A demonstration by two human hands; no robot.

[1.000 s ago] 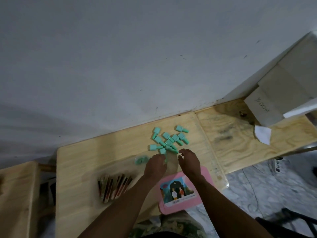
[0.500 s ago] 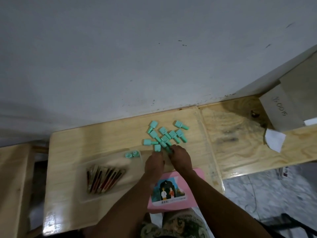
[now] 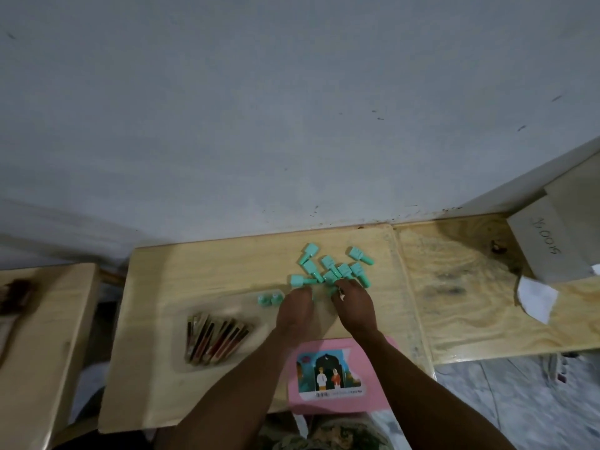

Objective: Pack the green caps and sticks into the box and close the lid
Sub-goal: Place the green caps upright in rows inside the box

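Several green caps point(image 3: 328, 267) lie in a loose pile at the far middle of the wooden table point(image 3: 201, 271). Both hands rest at the pile's near edge. My left hand point(image 3: 293, 308) has its fingers curled down beside a cap, and its grip is hidden. My right hand point(image 3: 352, 303) pinches a green cap at its fingertips. A clear plastic box point(image 3: 256, 316) sits left of my hands. It holds a bundle of dark sticks point(image 3: 214, 339) and two green caps point(image 3: 269, 299) at its far edge. The pink lid point(image 3: 373, 397) with a picture lies under my right forearm.
The wall rises right behind the table. A second wooden table point(image 3: 470, 297) adjoins on the right, with a grey cardboard box point(image 3: 552, 251) and a white paper scrap point(image 3: 535, 297). Another wooden surface point(image 3: 42, 336) stands at the left, across a gap.
Both hands have moved forward from the box's edge to the pile of caps, and the fingers have closed in on the nearest caps. The camera has shifted slightly.
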